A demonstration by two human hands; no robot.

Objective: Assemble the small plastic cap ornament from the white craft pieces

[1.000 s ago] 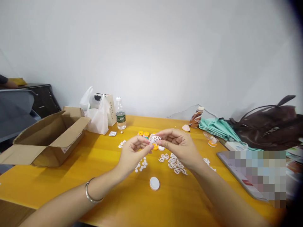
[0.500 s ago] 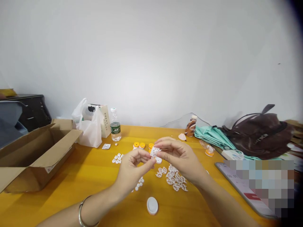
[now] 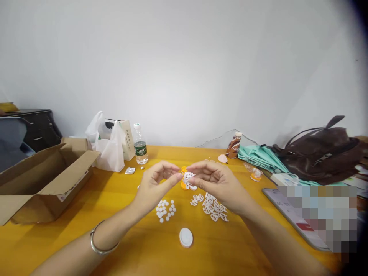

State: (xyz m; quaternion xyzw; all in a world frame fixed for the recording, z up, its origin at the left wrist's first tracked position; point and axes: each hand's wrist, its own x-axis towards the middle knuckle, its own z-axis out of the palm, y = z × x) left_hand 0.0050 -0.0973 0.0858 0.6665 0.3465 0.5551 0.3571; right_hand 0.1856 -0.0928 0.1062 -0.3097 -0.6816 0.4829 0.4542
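Both my hands are raised over the middle of the yellow table. My left hand and my right hand pinch a small white openwork plastic piece between their fingertips. Just behind it lie orange round parts. Below the hands sit a cluster of small white discs, a heap of white openwork pieces and a white round cap. A metal bangle is on my left wrist.
An open cardboard box stands at the left. White plastic bags, a water bottle, a brown drink bottle, a teal umbrella, a brown bag and a printed sheet lie along the back and right.
The view shifted up and down. Both hands stayed together on the white piece, and the white discs under the left hand have come into sight.
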